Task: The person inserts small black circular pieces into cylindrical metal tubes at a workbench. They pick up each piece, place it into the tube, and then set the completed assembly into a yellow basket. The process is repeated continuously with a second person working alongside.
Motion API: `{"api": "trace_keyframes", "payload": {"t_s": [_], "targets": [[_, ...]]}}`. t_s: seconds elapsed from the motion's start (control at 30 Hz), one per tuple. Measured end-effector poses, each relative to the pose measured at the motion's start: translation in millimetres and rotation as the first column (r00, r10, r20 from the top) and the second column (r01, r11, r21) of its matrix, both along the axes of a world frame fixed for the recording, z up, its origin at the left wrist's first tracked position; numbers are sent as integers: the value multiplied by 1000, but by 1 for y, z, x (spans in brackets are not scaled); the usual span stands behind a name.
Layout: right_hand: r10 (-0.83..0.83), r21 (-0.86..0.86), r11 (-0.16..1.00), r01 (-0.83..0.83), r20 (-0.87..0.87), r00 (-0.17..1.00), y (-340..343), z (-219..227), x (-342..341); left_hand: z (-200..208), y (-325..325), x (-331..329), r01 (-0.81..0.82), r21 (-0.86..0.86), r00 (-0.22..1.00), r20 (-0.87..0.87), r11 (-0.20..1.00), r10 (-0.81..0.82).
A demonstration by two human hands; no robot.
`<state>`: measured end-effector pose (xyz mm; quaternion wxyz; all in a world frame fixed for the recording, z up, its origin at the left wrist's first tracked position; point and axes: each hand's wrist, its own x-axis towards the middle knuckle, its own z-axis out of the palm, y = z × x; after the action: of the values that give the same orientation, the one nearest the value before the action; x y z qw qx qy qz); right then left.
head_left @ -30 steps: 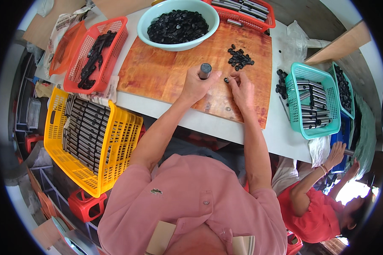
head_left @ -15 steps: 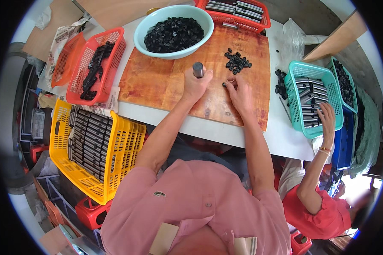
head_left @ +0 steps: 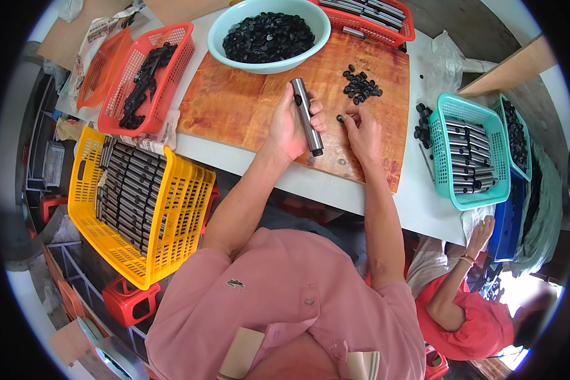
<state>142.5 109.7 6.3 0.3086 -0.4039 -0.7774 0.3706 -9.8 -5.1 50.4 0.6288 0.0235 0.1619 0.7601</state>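
Note:
My left hand (head_left: 285, 131) is wrapped round a silver metal tube (head_left: 304, 113), which lies slanted across the palm. A black plug shows at the tube's near end, and a dark spot sits on its side. In a pinch between thumb and forefinger, my right hand (head_left: 365, 136) holds a small black cap (head_left: 340, 118) just above the reddish-brown wooden board (head_left: 231, 117). Several more black caps (head_left: 362, 87) lie in a loose pile beyond my right hand. A pale blue bowl (head_left: 272, 67) full of similar black pieces stands at the board's far edge.
At left are a red basket (head_left: 179, 76) of black parts and a yellow crate (head_left: 187, 196) stacked with tubes. Another red basket (head_left: 396, 37) of tubes stands at the back. A teal basket (head_left: 484, 201) of tubes is at right, near a co-worker's hand (head_left: 481, 233).
My left hand has turned the tube from end-on to lengthwise, its plugged end now toward me. My right hand keeps its pinch. The co-worker's hand has drawn back from the teal basket.

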Motion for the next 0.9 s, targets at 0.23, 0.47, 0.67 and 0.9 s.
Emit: {"api": "trace_keyframes", "payload": {"t_s": [0.23, 0.47, 0.67, 0.9], "targets": [[-2, -30, 1000, 3, 40, 999, 0, 2, 0, 12, -4, 0, 2, 51, 999, 34, 999, -4], [-6, -52, 999, 7, 27, 1000, -1, 4, 0, 9, -6, -10, 127, 324, 982, 92, 937, -165], [-2, -31, 1000, 2, 4, 1000, 1, -1, 1, 23, -7, -1, -6, 302, 996, 88, 953, -22], [2, -21, 1000, -2, 4, 1000, 2, -3, 0, 13, -5, -8, -9, 323, 998, 55, 946, -10]]}}
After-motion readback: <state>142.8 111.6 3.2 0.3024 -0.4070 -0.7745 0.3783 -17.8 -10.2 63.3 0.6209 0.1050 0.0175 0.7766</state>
